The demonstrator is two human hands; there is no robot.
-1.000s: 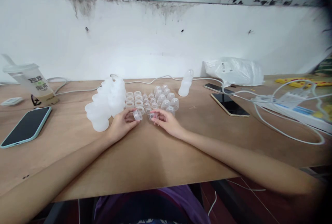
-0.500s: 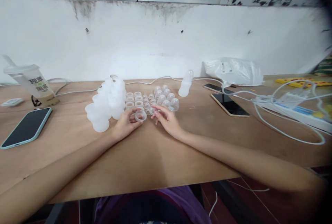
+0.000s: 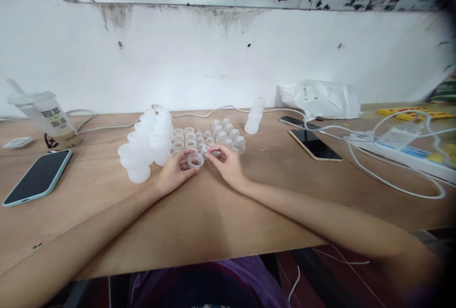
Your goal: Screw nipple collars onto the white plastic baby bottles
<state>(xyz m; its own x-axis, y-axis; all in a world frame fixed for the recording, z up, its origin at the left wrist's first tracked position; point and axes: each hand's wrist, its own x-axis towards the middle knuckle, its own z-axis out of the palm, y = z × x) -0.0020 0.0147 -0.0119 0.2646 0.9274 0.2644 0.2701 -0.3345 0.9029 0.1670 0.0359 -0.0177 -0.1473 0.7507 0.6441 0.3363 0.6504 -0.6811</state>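
My left hand (image 3: 174, 171) grips a translucent bottle collar ring (image 3: 195, 165) between thumb and fingers, just over the table. Close beside it on the right, my right hand (image 3: 228, 164) pinches a small clear bottle teat (image 3: 205, 151), its tip partly hidden by the fingers. Behind the hands stand rows of collar rings (image 3: 178, 138), clear teats (image 3: 203, 136) and domed clear caps (image 3: 228, 132). Several frosted baby bottles (image 3: 139, 152) are grouped to the left of my left hand. An assembled bottle (image 3: 253, 119) with a cap stands farther back on the right.
A drink cup (image 3: 50, 117) and a phone (image 3: 39, 177) are at the left. To the right are two more phones, one gold-edged (image 3: 315, 145), a plastic bag (image 3: 320, 99), and a power strip (image 3: 409, 151) with looped white cables. A white wall rises behind the wooden table (image 3: 213, 232).
My right hand has drawn slightly closer to the ring, bringing the teat near its rim. The left hand with the ring has shifted a little to the right.
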